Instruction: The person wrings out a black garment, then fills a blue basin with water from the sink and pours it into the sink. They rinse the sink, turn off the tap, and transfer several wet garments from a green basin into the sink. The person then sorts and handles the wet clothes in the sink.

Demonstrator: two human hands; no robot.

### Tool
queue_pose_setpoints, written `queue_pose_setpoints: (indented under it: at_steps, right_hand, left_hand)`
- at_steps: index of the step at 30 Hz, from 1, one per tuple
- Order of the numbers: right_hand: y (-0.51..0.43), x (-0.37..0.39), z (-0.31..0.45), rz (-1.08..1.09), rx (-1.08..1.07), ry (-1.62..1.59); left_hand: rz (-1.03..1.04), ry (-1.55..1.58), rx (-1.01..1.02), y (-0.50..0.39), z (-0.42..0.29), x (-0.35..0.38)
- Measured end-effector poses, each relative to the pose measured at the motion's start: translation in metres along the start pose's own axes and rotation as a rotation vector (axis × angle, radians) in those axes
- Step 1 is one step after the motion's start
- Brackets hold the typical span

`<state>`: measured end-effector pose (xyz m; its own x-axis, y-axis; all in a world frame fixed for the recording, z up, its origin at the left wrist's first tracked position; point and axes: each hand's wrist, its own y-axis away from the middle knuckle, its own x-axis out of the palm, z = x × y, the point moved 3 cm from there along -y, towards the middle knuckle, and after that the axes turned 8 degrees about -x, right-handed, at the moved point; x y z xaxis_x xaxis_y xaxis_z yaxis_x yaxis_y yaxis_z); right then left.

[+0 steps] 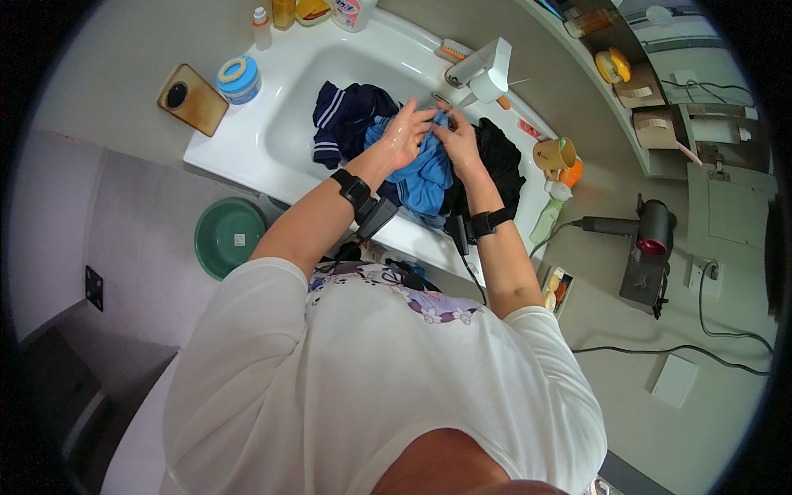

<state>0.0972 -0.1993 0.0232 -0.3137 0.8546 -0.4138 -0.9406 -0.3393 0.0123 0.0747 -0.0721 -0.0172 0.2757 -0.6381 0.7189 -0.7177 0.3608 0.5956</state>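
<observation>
A blue garment [426, 176] lies bunched in the white washbasin [284, 124], under the faucet [486, 71]. My left hand [403, 137], wet and with its palm partly upturned, is over the cloth with its fingers apart. Close by on the right, my right hand [459, 139] pinches a raised fold of the blue garment between thumb and fingers. A navy garment [352, 117] with white-striped cuffs rests to the left in the basin. Black cloth [500, 164] is heaped on the right, partly behind my right wrist.
A phone [193, 100] and a blue-lidded jar [239, 80] stand at the basin's left corner. Bottles, including a pump-type one [262, 30], line the far left rim. A brown cup [552, 153] sits at right. A hair dryer [649, 229] hangs on the wall; a green tub [230, 238] is below left.
</observation>
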Motion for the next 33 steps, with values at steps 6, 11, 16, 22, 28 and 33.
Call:
queue_pose_setpoints:
  at_steps: [6, 11, 16, 22, 28, 33]
  right_hand:
    - [0.007, -0.007, 0.011, -0.098, 0.218, -0.394]
    - [0.015, 0.016, 0.009, 0.018, 0.243, -0.206]
    - [0.012, 0.015, -0.006, -0.051, 0.209, -0.147]
    - [0.014, -0.004, -0.009, -0.343, 0.414, -0.864]
    - [0.004, -0.014, 0.003, -0.099, 0.235, -1.352]
    - [0.000, -0.023, -0.024, -0.378, 0.432, -1.255]
  left_hand:
    - [0.119, 0.069, -0.040, 0.004, -0.005, -0.028]
    - [0.160, -0.014, 0.104, 0.003, 0.000, -0.030]
    - [0.099, 0.040, 0.170, -0.011, 0.001, -0.034]
    - [-0.054, 0.307, 0.029, 0.010, -0.023, -0.048]
    - [0.431, 0.019, 0.075, 0.036, -0.037, -0.014]
    - [-0.034, -0.501, 0.113, 0.006, -0.039, -0.043]
